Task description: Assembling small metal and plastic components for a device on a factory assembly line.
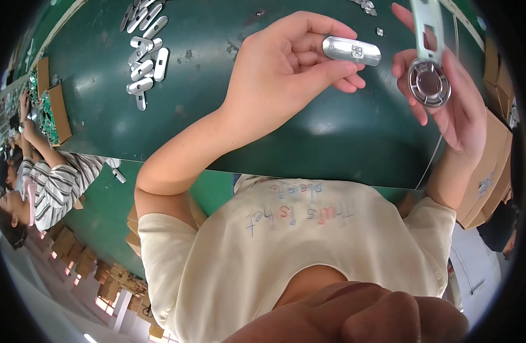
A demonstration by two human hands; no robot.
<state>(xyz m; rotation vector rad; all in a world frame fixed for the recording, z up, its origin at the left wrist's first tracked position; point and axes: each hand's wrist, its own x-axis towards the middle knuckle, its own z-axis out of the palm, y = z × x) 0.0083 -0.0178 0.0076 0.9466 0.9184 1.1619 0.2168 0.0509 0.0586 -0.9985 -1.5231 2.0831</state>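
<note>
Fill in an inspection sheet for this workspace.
Surface: dark green table with dark marks.
Job's things: silver oval plate; pale strip with round metal end; loose silver plates at upper left.
Clutter: small metal pieces at top.
Hands: left hand grips the silver oval plate; right hand is behind the strip, grip unclear.
Cables: thin line at lower right, possibly a cable.
Surroundings: cardboard box at right; co-worker in striped top at left.

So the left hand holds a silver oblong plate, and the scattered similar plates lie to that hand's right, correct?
No: the head view shows the scattered plates to the left of the left hand, which does hold a silver oblong plate.
</note>
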